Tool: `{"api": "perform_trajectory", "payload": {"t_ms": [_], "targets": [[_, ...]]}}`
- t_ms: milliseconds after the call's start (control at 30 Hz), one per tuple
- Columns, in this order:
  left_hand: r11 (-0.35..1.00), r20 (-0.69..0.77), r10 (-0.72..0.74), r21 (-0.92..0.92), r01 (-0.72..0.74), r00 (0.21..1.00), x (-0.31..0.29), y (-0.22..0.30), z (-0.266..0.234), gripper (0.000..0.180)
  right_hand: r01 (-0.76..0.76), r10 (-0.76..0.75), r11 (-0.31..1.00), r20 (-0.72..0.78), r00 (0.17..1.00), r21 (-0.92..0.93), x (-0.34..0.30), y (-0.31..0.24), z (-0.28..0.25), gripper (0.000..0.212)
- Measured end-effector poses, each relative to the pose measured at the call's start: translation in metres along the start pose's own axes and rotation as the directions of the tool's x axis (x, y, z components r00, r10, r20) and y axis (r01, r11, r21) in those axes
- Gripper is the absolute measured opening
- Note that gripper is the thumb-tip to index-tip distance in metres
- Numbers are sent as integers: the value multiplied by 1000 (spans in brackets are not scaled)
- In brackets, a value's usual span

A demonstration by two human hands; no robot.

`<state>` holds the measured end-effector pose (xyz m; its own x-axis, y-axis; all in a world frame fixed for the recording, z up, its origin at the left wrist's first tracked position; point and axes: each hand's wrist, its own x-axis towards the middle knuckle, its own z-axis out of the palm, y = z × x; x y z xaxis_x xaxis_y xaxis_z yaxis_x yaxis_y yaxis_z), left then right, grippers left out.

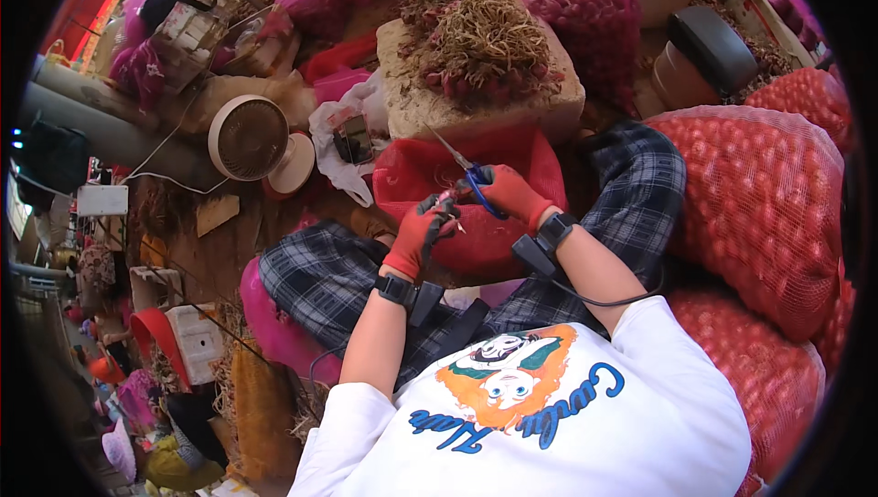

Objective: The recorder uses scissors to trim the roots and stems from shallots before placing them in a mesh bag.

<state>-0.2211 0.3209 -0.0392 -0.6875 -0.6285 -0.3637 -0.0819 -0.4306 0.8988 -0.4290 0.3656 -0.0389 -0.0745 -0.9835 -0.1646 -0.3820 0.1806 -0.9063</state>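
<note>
Gloved hands with blue-handled scissors (pixel 475 176) and a small pinkish bulb (pixel 446 196) above a red mesh container (pixel 541 160).
The left hand (pixel 420 234) pinches the bulb in its fingertips, over the container's opening; the right hand (pixel 514 193) curls around the scissor handles, blades pointing toward the near edge of a foam block (pixel 409 87); a pile of dry-stalked shallots (pixel 485 44) covers the block's far edge; a full red mesh sack (pixel 754 213) stands beside the person's right knee.
</note>
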Motion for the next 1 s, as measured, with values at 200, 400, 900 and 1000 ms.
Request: {"api": "perform_trajectory", "payload": {"t_ms": [200, 400, 900, 1000], "targets": [[732, 192, 42, 662, -161, 981, 21, -33, -15, 20, 292, 260, 397, 411, 874, -870, -22, 39, -1, 34], [354, 184, -651, 932, 79, 737, 19, -90, -33, 32, 92, 636, 532, 469, 614, -842, -24, 40, 2, 35], [363, 36, -746, 860, 359, 665, 6, -79, -29, 30, -188, 150, 183, -161, 975, -965, 76, 71, -25, 29], [373, 91, -712, 889, 265, 696, 9, -71, -31, 37, -7, 87, 125, 3, 996, -992, 66, 58, -33, 26]]}}
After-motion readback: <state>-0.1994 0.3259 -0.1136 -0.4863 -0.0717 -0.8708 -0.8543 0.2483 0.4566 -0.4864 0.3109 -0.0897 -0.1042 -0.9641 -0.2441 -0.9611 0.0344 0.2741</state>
